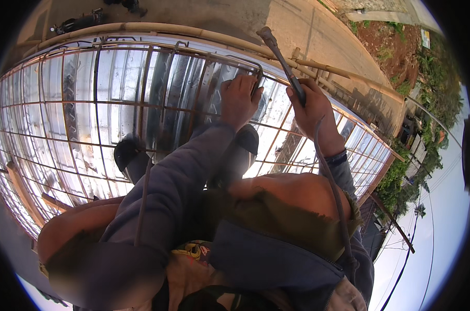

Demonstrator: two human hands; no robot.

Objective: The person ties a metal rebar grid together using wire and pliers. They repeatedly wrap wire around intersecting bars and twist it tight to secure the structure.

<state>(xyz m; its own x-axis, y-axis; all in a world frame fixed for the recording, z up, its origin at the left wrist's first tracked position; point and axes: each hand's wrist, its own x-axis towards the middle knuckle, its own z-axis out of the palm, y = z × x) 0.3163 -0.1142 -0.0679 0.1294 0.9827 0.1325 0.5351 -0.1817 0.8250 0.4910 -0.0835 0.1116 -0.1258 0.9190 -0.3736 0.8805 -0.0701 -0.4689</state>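
My right hand (314,112) grips the lower end of a long dark metal tool (285,64). It looks like a pair of pincers, its worn head raised toward the bamboo rail. To its left, my left hand (239,99) is curled around a bent steel rebar (244,60) close to the slab's far edge. Under both hands spreads a grid of thin rusty rebar (180,109), laid over shiny corrugated metal decking (118,83). My fingers partly hide the bar where the left hand holds it.
Bamboo poles (157,27) run along the deck's far edge, with a paved road (293,23) below. Hooked bar ends (180,44) stick up there. My shoes (128,155) stand amid the grid. Wooden strips (25,192) lie at left. A motorcycle (77,23) is down on the ground.
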